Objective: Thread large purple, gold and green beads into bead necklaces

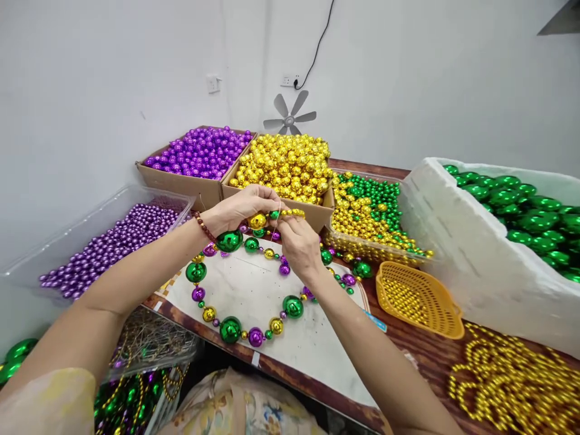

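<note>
A string of shiny green, purple and gold beads [230, 330] loops over the white mat [254, 284], its upper end lifted in my hands. My left hand [251, 204], a brown bead bracelet at its wrist, is closed on the string near a gold bead [257, 221] and a small green bead [274, 215]. Right beside it, my right hand [296, 241] pinches the string, where a short row of small gold beads [292, 212] shows above the fingers. A thin pale thread [278, 219] runs between the two hands. The fingertips are partly hidden.
Behind my hands stand boxes of purple beads [203, 151] and gold beads [285, 169]. Clear tubs hold small purple beads [118, 248] and gold and green beads [367, 211]. At right are an orange basket [441, 308], a white foam box [480, 272] and gold bead strands [512, 380].
</note>
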Tool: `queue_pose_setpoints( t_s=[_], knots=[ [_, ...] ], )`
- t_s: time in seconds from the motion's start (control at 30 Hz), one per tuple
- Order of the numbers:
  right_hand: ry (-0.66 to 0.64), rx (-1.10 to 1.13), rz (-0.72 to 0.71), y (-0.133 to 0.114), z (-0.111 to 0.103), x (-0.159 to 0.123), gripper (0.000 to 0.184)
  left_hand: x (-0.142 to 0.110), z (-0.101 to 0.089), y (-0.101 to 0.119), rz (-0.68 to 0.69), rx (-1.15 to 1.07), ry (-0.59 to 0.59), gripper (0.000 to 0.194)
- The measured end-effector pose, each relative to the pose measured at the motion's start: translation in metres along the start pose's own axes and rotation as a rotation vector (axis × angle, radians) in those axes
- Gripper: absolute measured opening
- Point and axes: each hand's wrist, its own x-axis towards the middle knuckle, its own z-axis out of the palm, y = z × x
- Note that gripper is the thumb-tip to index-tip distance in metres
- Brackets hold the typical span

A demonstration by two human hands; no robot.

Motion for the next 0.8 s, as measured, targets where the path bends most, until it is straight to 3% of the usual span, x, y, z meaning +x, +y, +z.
queue_pose_setpoints(
  t_s=[0.3,0.57,0.7,0.8],
  knots=[
    [-0.047,-0.017,0.028,0.006,0.018,-0.033,0.037,0.009,-0.012,-0.041,-0.222,-0.003,-0.134,0.008],
    [-0.107,-0.031,0.090,0.002,0.029,-0.062,0.034,0.013,-0.017,-0.073,-0.319,0.098,-0.130,0.011],
    [-0.128,0.123,0.230,0.000,0.041,-0.072,0.033,0.012,-0.017,-0.082,-0.318,0.154,-0.103,0.014],
    [-0.141,0.466,0.465,-0.010,0.054,-0.082,0.029,0.010,-0.014,-0.087,-0.231,0.227,-0.021,0.009]
  ],
)
